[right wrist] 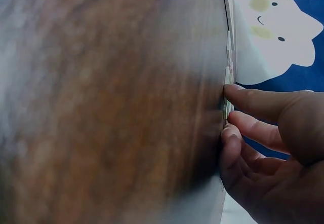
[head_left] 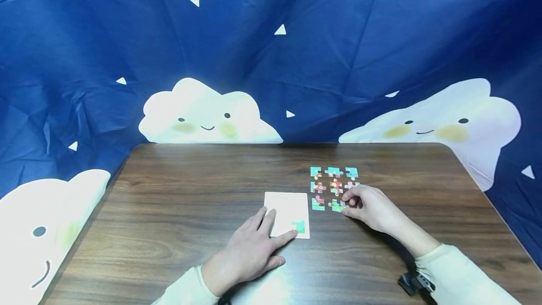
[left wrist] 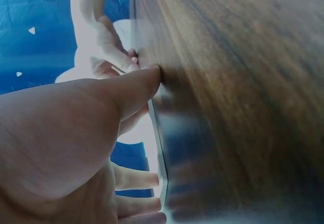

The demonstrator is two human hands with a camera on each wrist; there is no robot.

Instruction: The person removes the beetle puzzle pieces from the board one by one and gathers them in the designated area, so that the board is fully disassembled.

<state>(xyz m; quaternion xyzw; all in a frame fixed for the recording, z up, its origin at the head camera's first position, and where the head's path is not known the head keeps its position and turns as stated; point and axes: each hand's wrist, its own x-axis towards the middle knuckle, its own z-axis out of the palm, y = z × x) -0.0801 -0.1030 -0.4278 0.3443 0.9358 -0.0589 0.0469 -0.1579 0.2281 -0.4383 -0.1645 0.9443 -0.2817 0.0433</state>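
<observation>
My left hand [head_left: 250,251] lies spread, its fingers straight, on the left and lower edge of a white square board [head_left: 285,206]. One of its fingertips touches the board beside a green puzzle piece [head_left: 299,227] in the board's lower right corner. The right hand [head_left: 372,208] is at the lower right of several loose jigsaw pieces. Its thumb and index finger pinch the edges of a green puzzle piece [head_left: 337,205] in the bottom row. In the right wrist view, the fingertips [right wrist: 234,93] are down at table level around a thin piece.
Other puzzle pieces [head_left: 334,172] lie in rows on the brown wooden table [head_left: 190,187], right of the board. Behind the table hangs a blue cloth [head_left: 237,36] printed with white clouds. A black device [head_left: 412,283] is strapped at the right wrist.
</observation>
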